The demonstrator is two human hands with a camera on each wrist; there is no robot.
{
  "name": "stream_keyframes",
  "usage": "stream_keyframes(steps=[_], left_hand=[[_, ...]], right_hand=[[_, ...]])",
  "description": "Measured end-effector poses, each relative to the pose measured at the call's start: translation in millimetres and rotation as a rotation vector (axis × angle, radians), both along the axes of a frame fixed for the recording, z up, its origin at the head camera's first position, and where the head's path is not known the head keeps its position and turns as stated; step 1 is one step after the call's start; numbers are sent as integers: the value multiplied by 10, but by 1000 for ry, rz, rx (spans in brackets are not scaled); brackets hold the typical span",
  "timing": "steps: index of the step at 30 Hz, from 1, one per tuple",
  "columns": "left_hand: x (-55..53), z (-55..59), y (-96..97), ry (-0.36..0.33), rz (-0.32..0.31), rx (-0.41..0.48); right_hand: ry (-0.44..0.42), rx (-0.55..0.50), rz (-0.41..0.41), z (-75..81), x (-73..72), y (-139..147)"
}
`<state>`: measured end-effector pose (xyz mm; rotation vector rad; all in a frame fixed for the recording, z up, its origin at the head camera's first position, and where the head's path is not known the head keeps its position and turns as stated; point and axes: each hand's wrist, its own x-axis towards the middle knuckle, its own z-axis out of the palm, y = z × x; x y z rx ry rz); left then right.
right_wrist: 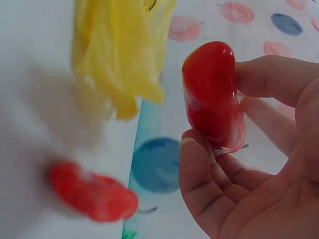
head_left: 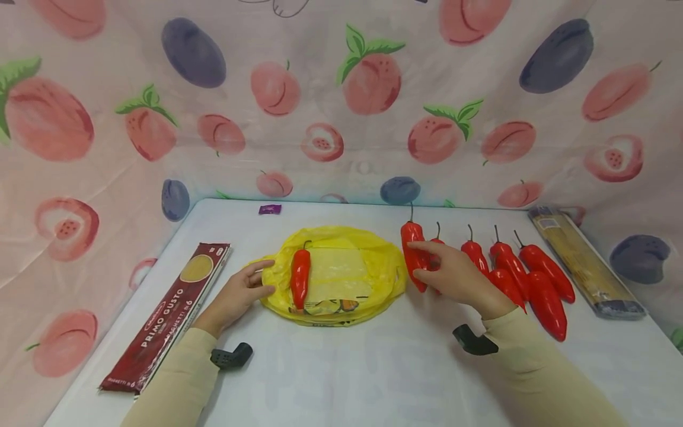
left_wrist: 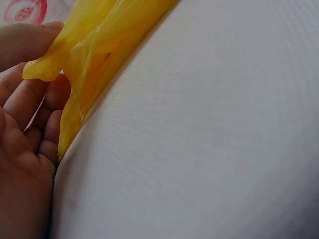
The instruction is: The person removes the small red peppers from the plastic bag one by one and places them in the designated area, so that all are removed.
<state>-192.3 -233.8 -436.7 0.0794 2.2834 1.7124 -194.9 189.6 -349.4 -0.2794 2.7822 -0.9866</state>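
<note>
A yellow plastic bag [head_left: 381,267] lies flattened on the white table, with one red chili pepper [head_left: 300,279] on top of it toward its left side. My left hand [head_left: 237,296] pinches the bag's left edge; in the left wrist view the yellow film [left_wrist: 94,55] passes between thumb and fingers. Just off the bag's right edge, my right hand [head_left: 453,273] grips another red chili pepper [head_left: 412,246] between thumb and fingers, its stem pointing away from me. The right wrist view shows this pepper [right_wrist: 209,94] raised off the table, end toward the camera.
Several more red chili peppers [head_left: 546,305] lie to the right, partly behind my right hand and forearm. A dark red spaghetti pack [head_left: 168,320] lies at the left, a clear pasta pack [head_left: 587,261] at the far right. Near the back edge sits a small purple wrapper [head_left: 270,209].
</note>
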Motion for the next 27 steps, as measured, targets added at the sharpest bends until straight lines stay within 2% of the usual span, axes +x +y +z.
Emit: stream_keyframes(steps=[14, 27], left_hand=[[0, -11, -1, 2, -6, -28], [-17, -29, -13, -6, -8, -32]], right_hand=[[-14, 92, -45, -60, 146, 430], [-25, 125, -36, -164, 237, 692]])
